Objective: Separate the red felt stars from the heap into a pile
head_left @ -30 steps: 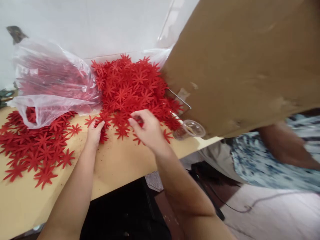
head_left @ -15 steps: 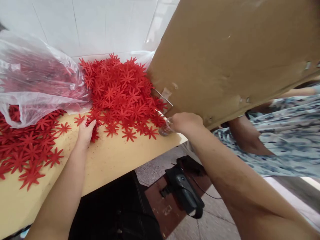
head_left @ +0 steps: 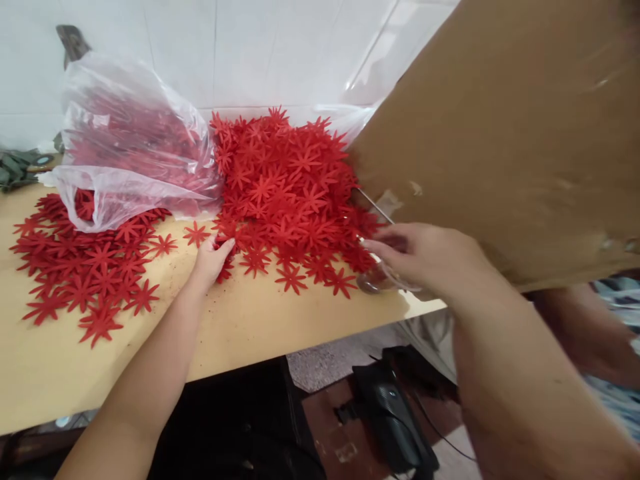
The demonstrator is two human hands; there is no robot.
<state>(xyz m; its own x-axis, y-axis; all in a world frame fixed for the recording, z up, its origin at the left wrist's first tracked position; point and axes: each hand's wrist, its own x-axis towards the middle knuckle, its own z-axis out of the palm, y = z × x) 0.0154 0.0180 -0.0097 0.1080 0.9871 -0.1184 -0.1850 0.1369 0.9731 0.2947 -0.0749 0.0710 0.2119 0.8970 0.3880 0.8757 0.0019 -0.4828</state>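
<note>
The left hand (head_left: 213, 259) rested on the tabletop (head_left: 240, 327), its fingers curled over a few red flower cutouts at the near edge of the big red pile (head_left: 287, 180). The right hand (head_left: 425, 257), at 3 o'clock from the pile, had its fingers closed around a clear plastic cup (head_left: 380, 280) standing at the tabletop's corner. A clear plastic bag (head_left: 130, 147) of more cutouts lay at 9 o'clock from the pile, with loose flowers (head_left: 85, 267) spread below it. A cardboard sheet (head_left: 510, 133) leaned at 2 o'clock
</note>
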